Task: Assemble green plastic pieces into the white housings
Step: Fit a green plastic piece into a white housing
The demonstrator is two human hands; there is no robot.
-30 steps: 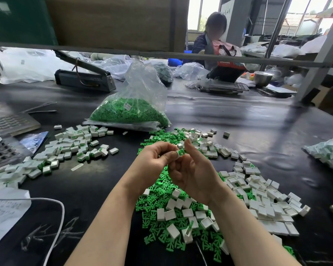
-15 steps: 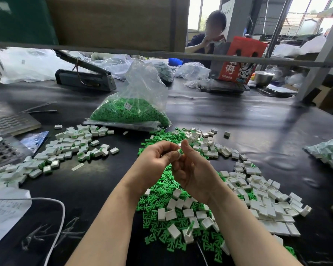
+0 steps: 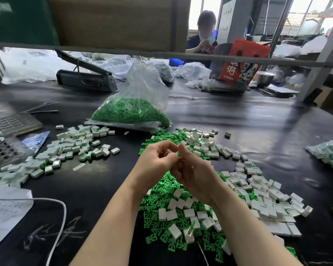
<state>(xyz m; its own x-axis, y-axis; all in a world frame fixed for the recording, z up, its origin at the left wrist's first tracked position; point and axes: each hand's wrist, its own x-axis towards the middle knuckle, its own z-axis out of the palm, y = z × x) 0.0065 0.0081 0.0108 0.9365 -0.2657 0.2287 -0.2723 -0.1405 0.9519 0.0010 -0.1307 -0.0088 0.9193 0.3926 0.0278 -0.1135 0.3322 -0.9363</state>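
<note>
My left hand (image 3: 158, 162) and my right hand (image 3: 192, 173) meet above a mixed pile of loose green pieces (image 3: 161, 204) and empty white housings (image 3: 261, 198). Between the fingertips of both hands sits one small housing with a green piece (image 3: 178, 154) in it; only a green sliver shows, the rest is hidden by my fingers. Both hands pinch it. A heap of assembled housings (image 3: 69, 148) lies to the left on the black table.
A clear bag of green pieces (image 3: 131, 112) stands behind the pile. A bag sealer (image 3: 85, 77) lies at the back left, a keyboard (image 3: 6, 121) and papers (image 3: 6, 214) with a white cable at the left. Another person sits across the table.
My hands have stayed together over the pile; the fingers closed further round the small part, so less of it shows. The person across the table shifted and a red bag came into view.
</note>
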